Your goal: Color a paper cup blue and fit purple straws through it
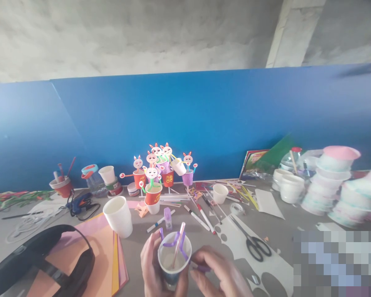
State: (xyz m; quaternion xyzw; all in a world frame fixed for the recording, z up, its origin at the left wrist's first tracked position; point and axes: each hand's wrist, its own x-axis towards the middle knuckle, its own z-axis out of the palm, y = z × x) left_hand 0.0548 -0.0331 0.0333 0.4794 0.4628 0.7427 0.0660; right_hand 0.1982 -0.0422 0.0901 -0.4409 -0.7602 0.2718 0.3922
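Observation:
My left hand (150, 262) is wrapped round a white paper cup (174, 270), whose open top faces me. Inside the cup stands a clear straw-like stick (179, 245), tilted to the right. Bent purple strips (170, 243), like pipe cleaners or straws, cross the cup's mouth. Close against the cup's right side, my right hand (218, 270) is closed, with a bit of purple strip (203, 268) showing between thumb and fingers. Whether that strip passes through the cup wall is unclear. Just beyond the cup stands a small purple-capped glue bottle (167, 218).
Several rabbit-faced cup figures (152, 194) stand at the back. Black scissors (256, 247) lie on cut white card (235, 235) at right. Left are a large white cup (119, 216), coloured paper (102, 255) and a black headband-like object (64, 268). Markers (198, 218) lie ahead; stacked bowls (324, 185) stand right.

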